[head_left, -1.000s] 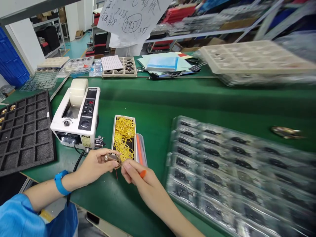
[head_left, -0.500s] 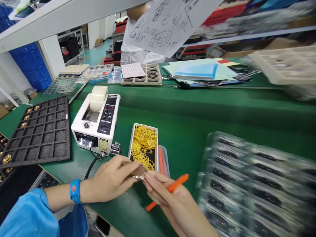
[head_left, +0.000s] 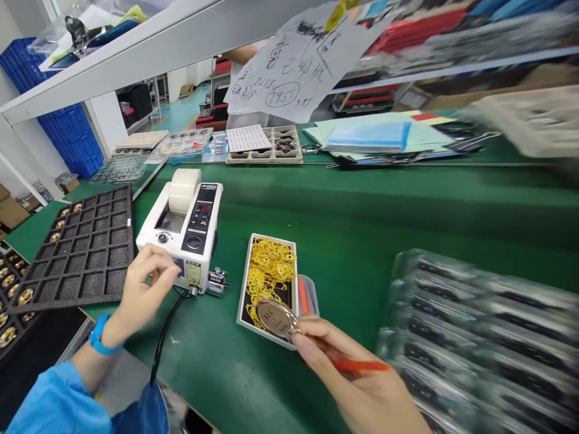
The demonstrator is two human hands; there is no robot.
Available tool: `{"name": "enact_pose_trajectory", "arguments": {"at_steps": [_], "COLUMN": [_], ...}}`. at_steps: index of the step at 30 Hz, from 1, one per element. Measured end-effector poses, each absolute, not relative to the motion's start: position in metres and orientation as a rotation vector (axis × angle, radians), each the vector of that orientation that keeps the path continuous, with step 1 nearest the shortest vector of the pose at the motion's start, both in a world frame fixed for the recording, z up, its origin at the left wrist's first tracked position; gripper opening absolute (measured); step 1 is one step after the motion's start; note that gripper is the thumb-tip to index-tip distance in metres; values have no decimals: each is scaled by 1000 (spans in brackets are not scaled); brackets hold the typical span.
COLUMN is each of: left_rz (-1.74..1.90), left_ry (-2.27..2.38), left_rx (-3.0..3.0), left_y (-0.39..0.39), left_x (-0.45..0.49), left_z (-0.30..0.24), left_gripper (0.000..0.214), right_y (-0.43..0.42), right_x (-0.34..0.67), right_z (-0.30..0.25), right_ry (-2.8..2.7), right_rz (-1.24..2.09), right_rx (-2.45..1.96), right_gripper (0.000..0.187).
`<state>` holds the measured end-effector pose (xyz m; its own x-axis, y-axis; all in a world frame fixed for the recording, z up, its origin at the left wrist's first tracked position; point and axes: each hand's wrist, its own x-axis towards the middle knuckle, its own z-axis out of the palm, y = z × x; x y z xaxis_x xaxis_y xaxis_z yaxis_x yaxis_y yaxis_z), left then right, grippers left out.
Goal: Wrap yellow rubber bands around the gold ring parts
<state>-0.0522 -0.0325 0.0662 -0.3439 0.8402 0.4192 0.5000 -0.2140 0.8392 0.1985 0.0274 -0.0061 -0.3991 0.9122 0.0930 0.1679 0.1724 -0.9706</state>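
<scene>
Right hand (head_left: 362,380) pinches metallic disc (head_left: 275,318) over box (head_left: 245,282), toward surface (head_left: 226,380) near edge. Left hand (head_left: 145,288) at tape dispenser (head_left: 193,244) outlet; cannot tell if pinching. Likely tape (head_left: 185,188) pickup; next calls for light pull.

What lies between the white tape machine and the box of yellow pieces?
In the head view, a small metal counter sits right by the machine; green tabletop separates it from the box.

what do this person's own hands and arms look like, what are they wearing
The left hand is ungloved, with a bright blue wristband and, behind that, a loose blue sleeve. The right hand is also ungloved; no band or sleeve shows on that side.
</scene>
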Motion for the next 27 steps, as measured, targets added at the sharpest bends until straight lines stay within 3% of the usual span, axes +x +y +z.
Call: {"name": "enact_pose_trajectory", "arguments": {"at_steps": [5,10,15,27], "left_rz": [929,1000,645,542], "left_ry": [1795,1433,1104,1125], "left_rx": [2131,1790,1345,1367], "left_y": [-22,-16,-9,-6], "left_x": [-49,-32,-11,-9], "left_z": [101,97,71,57], "left_gripper": [21,27,27,23], "right_y": [28,22,24,23], "right_x": [193,193,191,194], "right_z": [1,9,6,7], "right_ry": [-1607,-1417,-1378,-1467], "right_rz": [1510,1760,1876,1945], "right_rx": [-942,-1012,-947,-925], "right_gripper": [45,42,46,44]}}
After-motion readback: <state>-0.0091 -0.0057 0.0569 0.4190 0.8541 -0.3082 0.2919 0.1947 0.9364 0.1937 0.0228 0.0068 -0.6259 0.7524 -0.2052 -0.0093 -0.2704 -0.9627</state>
